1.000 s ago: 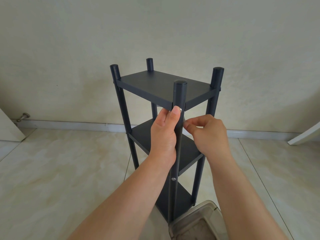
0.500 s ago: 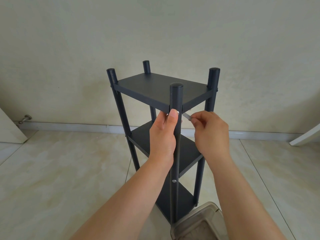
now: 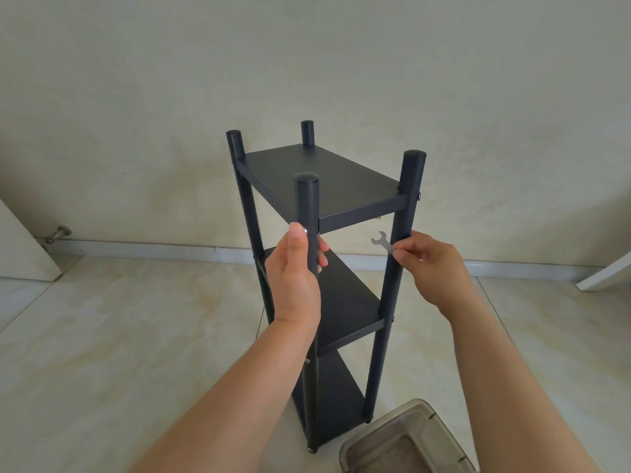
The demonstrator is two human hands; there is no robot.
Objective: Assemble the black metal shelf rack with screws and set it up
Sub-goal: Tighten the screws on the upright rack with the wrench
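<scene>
Left hand [image 3: 296,278] gripping rack [image 3: 327,186] post, right hand [image 3: 432,266] pinching wrench [image 3: 381,243] beside

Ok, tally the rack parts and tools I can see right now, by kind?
Upright posts: 4
Shelf boards: 3
Flat wrench, pinched in right hand: 1
Grey plastic bin: 1
Total: 9
Left hand grips the near post.

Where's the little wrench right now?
Head view, right of centre: the wrench is pinched in the right hand, just below the top shelf, beside the rack's front-right post.
</scene>
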